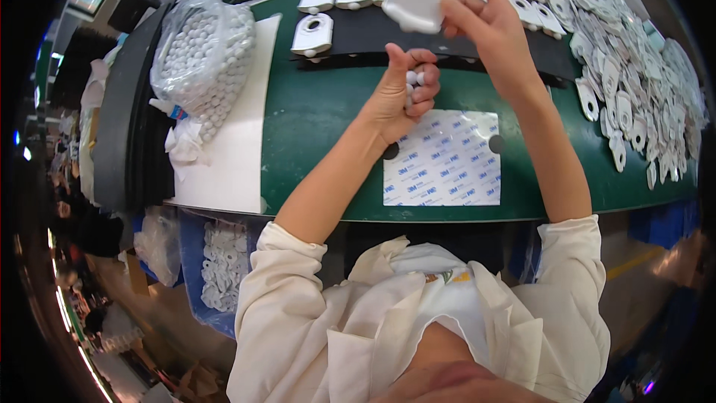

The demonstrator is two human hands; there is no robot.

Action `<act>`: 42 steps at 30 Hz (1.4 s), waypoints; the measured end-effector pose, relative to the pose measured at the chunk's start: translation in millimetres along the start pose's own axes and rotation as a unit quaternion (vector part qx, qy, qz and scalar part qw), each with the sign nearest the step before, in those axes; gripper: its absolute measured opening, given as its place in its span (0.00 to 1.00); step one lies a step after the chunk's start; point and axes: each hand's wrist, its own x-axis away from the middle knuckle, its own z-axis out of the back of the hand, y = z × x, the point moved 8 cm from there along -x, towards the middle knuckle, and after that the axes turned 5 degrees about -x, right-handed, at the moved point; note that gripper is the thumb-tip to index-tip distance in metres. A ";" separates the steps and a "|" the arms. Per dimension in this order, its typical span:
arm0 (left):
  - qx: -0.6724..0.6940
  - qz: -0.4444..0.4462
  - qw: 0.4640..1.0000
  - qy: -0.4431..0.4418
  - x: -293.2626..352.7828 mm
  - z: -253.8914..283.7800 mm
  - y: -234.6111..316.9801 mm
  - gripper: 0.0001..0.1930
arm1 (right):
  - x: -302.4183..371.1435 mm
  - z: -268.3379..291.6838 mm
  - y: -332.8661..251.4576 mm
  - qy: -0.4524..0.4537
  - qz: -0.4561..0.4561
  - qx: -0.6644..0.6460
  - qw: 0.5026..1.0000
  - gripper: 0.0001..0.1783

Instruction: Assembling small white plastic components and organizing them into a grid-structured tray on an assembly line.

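My left hand [393, 97] is closed around several small white balls [415, 80], which show between its curled fingers; the thumb points up. Raised over the far side of the table, my right hand [492, 33] grips a flat white plastic piece [415, 9] by its right edge. That piece has a round opening near its top and a rounded lower end. Beneath it, rows of similar white pieces [312, 34] lie on a black mat [358, 39], each with a small ball at its lower end.
A white sheet with blue print [441, 172] lies at the near edge of the green table [313, 116]. To the left, a clear bag of white balls [205, 52] rests on a white board [250, 134]. Loose white parts [623, 82] pile up at the right. Below stands a blue bin [195, 269].
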 end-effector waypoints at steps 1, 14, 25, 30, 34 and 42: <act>0.015 0.015 1.000 0.021 -2.0 3.5 -1.4 0.30 | -14.2 3.9 4.9 0.026 -0.016 0.005 1.000 0.22; 0.091 0.093 0.989 0.069 -0.8 14.1 -20.8 0.12 | -55.5 -54.2 110.5 -0.053 -0.172 0.118 0.977 0.24; 0.036 0.052 0.997 0.053 -5.5 19.5 -12.3 0.17 | 23.5 64.7 6.9 0.094 0.115 0.364 0.919 0.13; -0.020 0.062 0.996 0.065 -2.9 8.5 -15.9 0.13 | 105.6 185.0 -19.6 0.252 0.115 0.642 0.715 0.11; -0.008 0.068 0.996 0.059 -2.8 8.7 -18.9 0.17 | 162.9 218.4 -1.9 0.238 -0.070 0.715 0.654 0.11; -0.029 0.051 0.997 0.044 0.2 5.8 -14.7 0.18 | 170.6 158.7 -23.3 0.114 -0.012 0.564 0.818 0.13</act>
